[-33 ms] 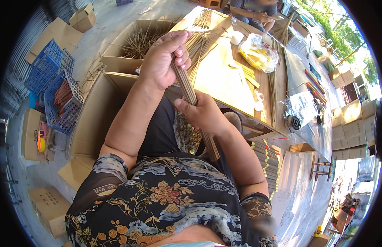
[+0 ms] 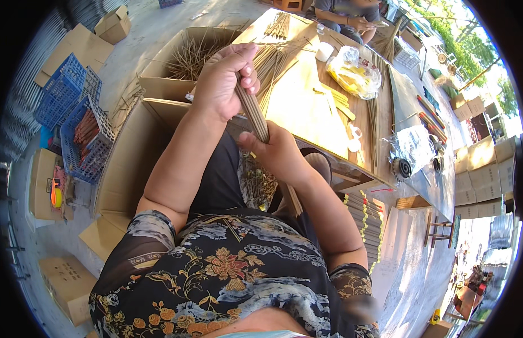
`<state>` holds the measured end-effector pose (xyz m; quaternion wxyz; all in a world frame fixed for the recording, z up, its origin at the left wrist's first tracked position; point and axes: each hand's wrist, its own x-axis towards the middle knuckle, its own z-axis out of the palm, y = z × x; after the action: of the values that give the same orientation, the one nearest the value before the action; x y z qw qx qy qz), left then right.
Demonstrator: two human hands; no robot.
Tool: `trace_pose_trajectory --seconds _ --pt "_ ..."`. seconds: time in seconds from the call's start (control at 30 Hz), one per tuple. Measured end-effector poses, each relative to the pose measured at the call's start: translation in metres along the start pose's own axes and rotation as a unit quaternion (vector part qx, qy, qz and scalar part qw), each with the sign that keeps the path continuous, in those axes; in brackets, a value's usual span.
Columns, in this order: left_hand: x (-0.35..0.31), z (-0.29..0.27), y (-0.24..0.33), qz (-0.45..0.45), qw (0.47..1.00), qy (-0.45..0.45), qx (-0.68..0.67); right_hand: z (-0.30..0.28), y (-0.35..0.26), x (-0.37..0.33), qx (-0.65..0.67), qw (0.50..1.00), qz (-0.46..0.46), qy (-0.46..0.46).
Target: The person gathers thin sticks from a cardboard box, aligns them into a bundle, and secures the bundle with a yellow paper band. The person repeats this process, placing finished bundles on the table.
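Observation:
A bundle of thin brown sticks [image 2: 251, 111] slants across in front of my lap. My left hand [image 2: 228, 79] is closed around its upper end, the fist turned palm side toward me. Lower down, my right hand [image 2: 279, 152] wraps the same bundle, its thumb lying across the front. The bundle's lower end comes out below the right hand, beside my dark trousers. Beyond my left hand, many loose sticks [image 2: 272, 62] lie on the wooden table [image 2: 295, 107]. Further loose sticks fill a cardboard box [image 2: 165, 88] left of the table.
On the table sit a clear bag of yellow material [image 2: 354, 73], a white roll [image 2: 324, 52] and yellow strips [image 2: 339, 101]. A plastic-wrapped roll [image 2: 410, 149] lies at right. Blue crates [image 2: 81, 135] stand at left. Across the table sits another person [image 2: 343, 19].
My right thumb has lifted slightly, and the lower end of the stick bundle has shifted a little to the right. My left hand has dropped very slightly.

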<state>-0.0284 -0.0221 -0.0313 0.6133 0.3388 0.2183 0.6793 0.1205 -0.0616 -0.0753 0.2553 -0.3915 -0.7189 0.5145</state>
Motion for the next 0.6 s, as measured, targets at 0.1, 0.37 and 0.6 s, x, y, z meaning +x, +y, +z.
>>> trace_pose_trajectory --seconds 0.1,0.37,0.6 --pt "0.006 0.004 -0.014 0.084 0.980 0.153 0.092 0.004 0.002 0.008 -0.221 0.967 0.003 0.125" --pt "-0.003 0.009 -0.007 0.043 0.996 0.074 0.030 0.001 0.022 0.008 0.018 0.999 -0.039 0.016" --pt "-0.015 0.021 -0.012 0.061 0.994 0.059 0.063 -0.006 -0.009 0.004 -0.111 0.986 -0.090 0.083"
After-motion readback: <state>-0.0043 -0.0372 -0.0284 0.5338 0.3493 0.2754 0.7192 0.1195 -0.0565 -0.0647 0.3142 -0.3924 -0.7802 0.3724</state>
